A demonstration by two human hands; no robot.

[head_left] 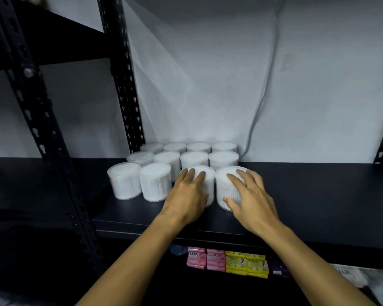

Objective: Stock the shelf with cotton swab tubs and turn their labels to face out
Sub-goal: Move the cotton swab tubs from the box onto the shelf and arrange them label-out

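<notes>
Several white translucent cotton swab tubs stand in three rows on the black shelf, toward its left. No label can be made out on any of them. In the front row, my left hand drapes over the third tub, fingers across its lid and palm against its front. My right hand holds the fourth tub at the row's right end, fingers on the lid and thumb low on its side. Two more front tubs stand untouched to the left.
Black slotted uprights frame the shelf on the left, and a pale wall with a hanging cable lies behind. On the shelf below sit pink soap bars and yellow soap bars. To the right of the tubs the shelf board is bare.
</notes>
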